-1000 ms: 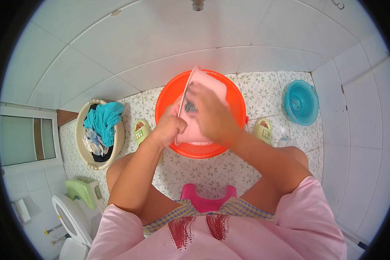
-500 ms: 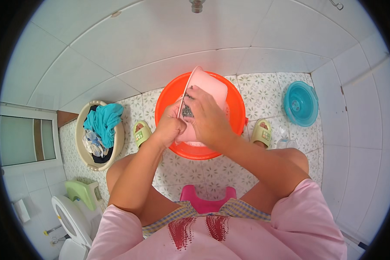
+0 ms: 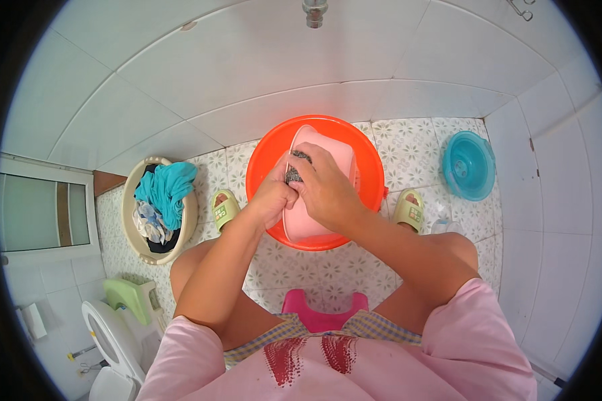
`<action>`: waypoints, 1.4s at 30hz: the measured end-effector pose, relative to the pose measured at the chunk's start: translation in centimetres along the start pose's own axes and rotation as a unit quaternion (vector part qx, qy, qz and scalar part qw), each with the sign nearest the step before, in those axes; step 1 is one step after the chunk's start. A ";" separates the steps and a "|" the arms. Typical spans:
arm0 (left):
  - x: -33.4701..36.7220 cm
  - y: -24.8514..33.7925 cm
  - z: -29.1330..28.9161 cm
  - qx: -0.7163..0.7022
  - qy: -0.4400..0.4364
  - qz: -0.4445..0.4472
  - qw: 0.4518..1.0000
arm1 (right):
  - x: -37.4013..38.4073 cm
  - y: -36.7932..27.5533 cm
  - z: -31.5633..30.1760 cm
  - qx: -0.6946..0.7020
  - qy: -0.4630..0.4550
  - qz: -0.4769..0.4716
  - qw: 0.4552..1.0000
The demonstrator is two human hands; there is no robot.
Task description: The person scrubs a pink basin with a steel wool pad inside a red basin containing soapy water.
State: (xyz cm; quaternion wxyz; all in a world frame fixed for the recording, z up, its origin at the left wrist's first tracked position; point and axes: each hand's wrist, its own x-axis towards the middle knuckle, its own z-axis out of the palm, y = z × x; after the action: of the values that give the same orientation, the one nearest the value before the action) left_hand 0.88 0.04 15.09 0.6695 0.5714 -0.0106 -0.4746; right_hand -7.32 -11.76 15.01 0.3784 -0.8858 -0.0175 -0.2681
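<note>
A pink plastic basket point(image 3: 314, 217) is tilted on its side over a large orange basin point(image 3: 371, 157) on the floor. My left hand point(image 3: 272, 195) grips the basket's rim on its left side, fingers closed round it. My right hand point(image 3: 328, 190) is curled over a dark grey steel wool scrubber point(image 3: 294, 175) and presses it against the basket near the rim. Part of the scrubber shows between the fingers; the rest is under my palm. What lies inside the basin is mostly hidden by the basket.
To the left stands a cream laundry tub point(image 3: 128, 230) with turquoise, white and dark clothes point(image 3: 166, 190). A blue basin point(image 3: 471, 166) is at the right. Near me are a pink stool point(image 3: 324, 321), a toilet point(image 3: 107, 334) and a green stool point(image 3: 124, 297). A metal tap point(image 3: 314, 12) juts from the wall.
The basket has tipped lower, showing more of its outer side, and both hands have moved slightly down with it. The scrubber stays under my right hand. The whole view has shifted slightly.
</note>
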 end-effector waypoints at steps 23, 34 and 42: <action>-0.9 1.2 0.8 0.167 -0.092 0.060 0.980 | 4.0 3.5 -4.4 -0.017 0.067 0.158 0.985; -0.9 1.3 1.5 0.101 -0.053 0.077 0.990 | 3.2 3.0 -2.9 0.026 0.043 0.163 0.985; 0.1 0.9 -0.7 0.046 -0.043 0.095 0.993 | -0.7 1.0 0.1 -0.086 0.054 -0.103 0.990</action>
State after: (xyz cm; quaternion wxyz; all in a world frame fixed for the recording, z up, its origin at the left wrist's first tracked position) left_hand 1.85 0.41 15.51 0.6839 0.5766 -0.1156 -0.4318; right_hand -7.68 -12.24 13.95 0.2719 -0.8926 -0.0648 -0.3539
